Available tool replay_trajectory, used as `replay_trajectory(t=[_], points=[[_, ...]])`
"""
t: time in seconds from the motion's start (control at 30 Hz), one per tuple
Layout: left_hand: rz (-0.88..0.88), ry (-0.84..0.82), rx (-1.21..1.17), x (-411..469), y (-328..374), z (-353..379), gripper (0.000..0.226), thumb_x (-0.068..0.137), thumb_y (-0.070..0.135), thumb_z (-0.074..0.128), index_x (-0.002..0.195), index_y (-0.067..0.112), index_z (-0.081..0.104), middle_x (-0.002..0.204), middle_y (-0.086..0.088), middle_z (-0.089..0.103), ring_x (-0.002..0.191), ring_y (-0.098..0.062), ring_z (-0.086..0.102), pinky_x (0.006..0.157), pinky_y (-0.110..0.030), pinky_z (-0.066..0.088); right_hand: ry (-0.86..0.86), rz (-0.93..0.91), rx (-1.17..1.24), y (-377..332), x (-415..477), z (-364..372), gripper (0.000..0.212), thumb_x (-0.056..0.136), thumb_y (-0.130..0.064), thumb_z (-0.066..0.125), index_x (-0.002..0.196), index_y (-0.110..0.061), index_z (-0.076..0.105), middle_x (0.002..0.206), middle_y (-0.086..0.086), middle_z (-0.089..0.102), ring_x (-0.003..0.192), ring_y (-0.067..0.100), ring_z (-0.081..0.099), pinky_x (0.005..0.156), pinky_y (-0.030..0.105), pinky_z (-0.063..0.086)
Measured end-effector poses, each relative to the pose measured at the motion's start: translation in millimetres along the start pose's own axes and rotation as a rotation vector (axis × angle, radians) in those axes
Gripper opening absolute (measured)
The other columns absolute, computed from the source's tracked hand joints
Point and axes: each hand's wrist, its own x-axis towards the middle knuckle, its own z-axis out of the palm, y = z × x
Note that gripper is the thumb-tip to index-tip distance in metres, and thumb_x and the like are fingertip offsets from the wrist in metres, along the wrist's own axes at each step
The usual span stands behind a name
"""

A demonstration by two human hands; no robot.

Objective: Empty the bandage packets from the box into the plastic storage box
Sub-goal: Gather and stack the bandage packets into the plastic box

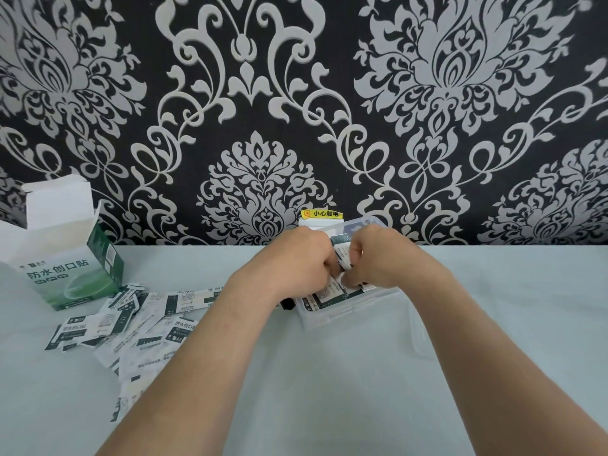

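Note:
A clear plastic storage box stands at the middle of the table near the wall, with several bandage packets lying inside. Over it my left hand and my right hand meet, and both pinch a small bunch of white-and-green packets between curled fingers. The green and white bandage box stands open at the far left. Several loose packets lie scattered on the table in front of it, partly hidden by my left forearm.
The storage box's clear lid lies flat on the pale tablecloth just right of the box. A patterned black and silver wall rises behind the table, with a yellow warning label on a white socket behind the storage box.

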Motion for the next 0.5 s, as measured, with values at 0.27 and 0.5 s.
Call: replay_trajectory(t=[0.27, 0.5], points=[[0.011, -0.095, 0.112, 7.6, -0.6, 8.2, 0.045, 0.082, 0.012, 0.052, 0.107, 0.044, 0.071, 0.110, 0.012, 0.068, 0.099, -0.017, 0.061, 0.084, -0.035, 0.055, -0.059, 0.001, 0.040, -2.6, -3.8, -5.3, 0.033, 0.073, -0.022, 0.080, 0.092, -0.013, 0.055, 0.086, 0.007, 0.070, 0.075, 0.023, 0.065, 0.065, 0.029, 0.052], [0.013, -0.075, 0.115, 6.7, -3.0, 9.1, 0.044, 0.084, 0.012, 0.053, 0.110, 0.043, 0.070, 0.117, 0.015, 0.066, 0.104, -0.016, 0.060, 0.086, -0.033, 0.054, 0.072, 0.026, -0.150, -2.1, -8.9, -7.9, 0.032, 0.075, -0.021, 0.074, 0.091, -0.018, 0.046, 0.094, 0.004, 0.060, 0.089, 0.024, 0.060, 0.053, 0.025, 0.035]])
